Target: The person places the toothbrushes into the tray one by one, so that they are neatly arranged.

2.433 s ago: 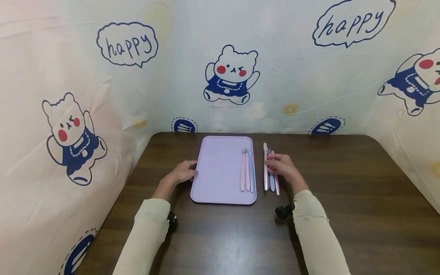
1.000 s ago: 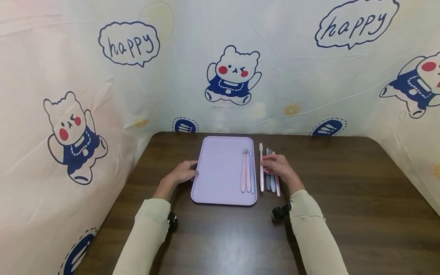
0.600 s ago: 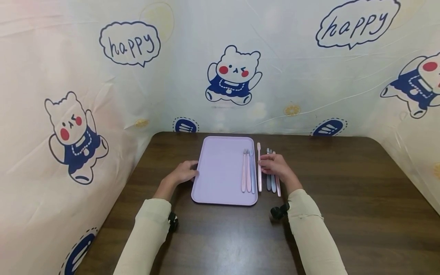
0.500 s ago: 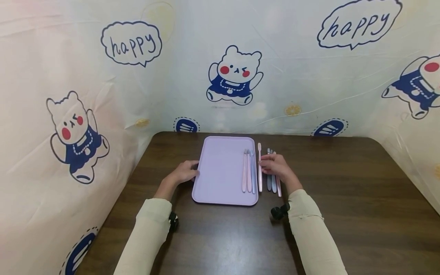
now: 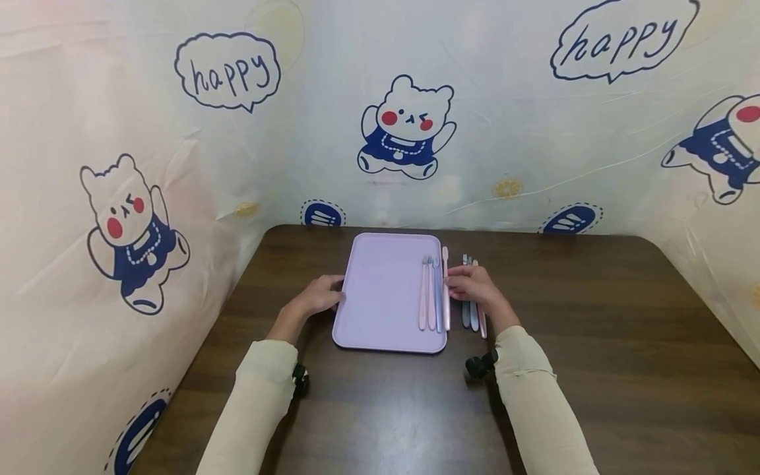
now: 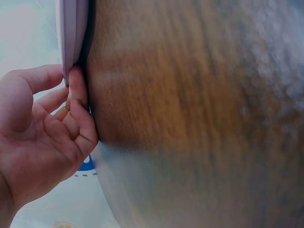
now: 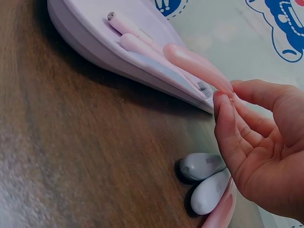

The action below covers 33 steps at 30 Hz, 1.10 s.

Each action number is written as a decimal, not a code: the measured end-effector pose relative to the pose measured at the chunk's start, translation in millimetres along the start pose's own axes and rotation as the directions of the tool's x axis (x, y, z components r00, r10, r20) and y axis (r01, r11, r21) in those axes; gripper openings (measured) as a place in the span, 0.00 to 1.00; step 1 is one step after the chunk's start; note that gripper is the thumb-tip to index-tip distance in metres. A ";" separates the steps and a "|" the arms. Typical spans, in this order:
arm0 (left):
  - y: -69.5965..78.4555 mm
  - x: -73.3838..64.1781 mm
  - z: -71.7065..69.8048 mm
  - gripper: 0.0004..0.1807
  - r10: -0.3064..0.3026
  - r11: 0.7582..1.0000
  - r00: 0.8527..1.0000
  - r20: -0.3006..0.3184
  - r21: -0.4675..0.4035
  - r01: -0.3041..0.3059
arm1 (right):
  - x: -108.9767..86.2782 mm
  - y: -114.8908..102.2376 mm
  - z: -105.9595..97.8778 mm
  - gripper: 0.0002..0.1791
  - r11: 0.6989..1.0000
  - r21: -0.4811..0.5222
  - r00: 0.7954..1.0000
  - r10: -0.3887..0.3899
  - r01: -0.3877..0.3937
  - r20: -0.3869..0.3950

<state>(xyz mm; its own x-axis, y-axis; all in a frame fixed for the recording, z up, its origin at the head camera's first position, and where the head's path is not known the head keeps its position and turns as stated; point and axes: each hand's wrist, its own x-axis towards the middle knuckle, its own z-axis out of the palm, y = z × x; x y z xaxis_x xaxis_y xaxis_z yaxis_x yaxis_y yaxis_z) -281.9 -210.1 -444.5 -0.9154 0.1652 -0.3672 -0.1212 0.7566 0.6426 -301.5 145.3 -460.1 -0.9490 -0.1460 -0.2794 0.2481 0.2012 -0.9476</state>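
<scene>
My right hand [image 5: 475, 287] pinches a pink toothbrush [image 5: 446, 310] between thumb and fingertips. In the right wrist view its rounded handle end [image 7: 197, 66] is raised over the edge of the lilac tray [image 5: 380, 297]. Along the tray's right side lie two pink toothbrushes [image 5: 423, 300] and a blue toothbrush [image 5: 439, 307], bristle heads toward the far side. My left hand [image 5: 320, 295] grips the tray's left rim, thumb on top and fingers curled against its side in the left wrist view. Under my right hand, a grey toothbrush [image 5: 466, 316], a light blue one [image 5: 474, 319] and a pink one [image 5: 483, 324] lie on the table.
The dark wooden table [image 5: 380, 409] has rounded far corners. A printed cloth with bears and "happy" bubbles [image 5: 228, 72] hangs behind and on both sides. Each wrist carries a small black camera [image 5: 481, 364].
My right hand has carried the pink toothbrush leftward, away from the others on the table, to the tray's right rim. My left hand has stayed at the left rim.
</scene>
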 end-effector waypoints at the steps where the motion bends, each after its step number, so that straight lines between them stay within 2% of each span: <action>1: 0.2 0.0 0.0 0.34 0.003 1.000 1.000 0.000 0.002 -0.003 | -0.2 0.3 0.0 0.26 1.000 0.006 1.000 -0.002 0.002 0.003; 6: 0.8 -0.4 -0.6 0.34 0.004 1.000 1.000 -0.006 0.007 -0.004 | -1.9 -2.4 1.1 0.26 1.000 0.001 1.000 -0.004 0.004 0.009; 13: -0.4 1.6 0.7 0.34 0.002 1.000 1.000 -0.014 0.010 -0.002 | -4.7 -5.6 2.6 0.26 0.999 -0.020 0.999 0.032 -0.032 0.007; 24: -2.3 1.2 1.3 0.34 0.033 0.999 0.999 -0.024 0.019 -0.032 | -2.0 -3.4 8.5 0.26 1.000 -0.003 1.000 0.007 -0.007 0.016; 33: -2.7 1.6 1.7 0.34 0.016 1.000 1.000 -0.021 0.009 -0.016 | 0.6 -5.7 14.6 0.26 1.000 0.003 1.000 0.008 -0.008 0.015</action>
<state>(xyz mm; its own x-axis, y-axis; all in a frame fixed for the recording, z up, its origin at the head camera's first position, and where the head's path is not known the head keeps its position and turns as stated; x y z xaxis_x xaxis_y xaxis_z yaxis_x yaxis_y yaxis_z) -282.5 -210.8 -448.0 -0.9252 0.1638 -0.3424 -0.1033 0.7593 0.6425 -300.7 129.9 -457.1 -0.9439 -0.1588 -0.2896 0.2566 0.1996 -0.9457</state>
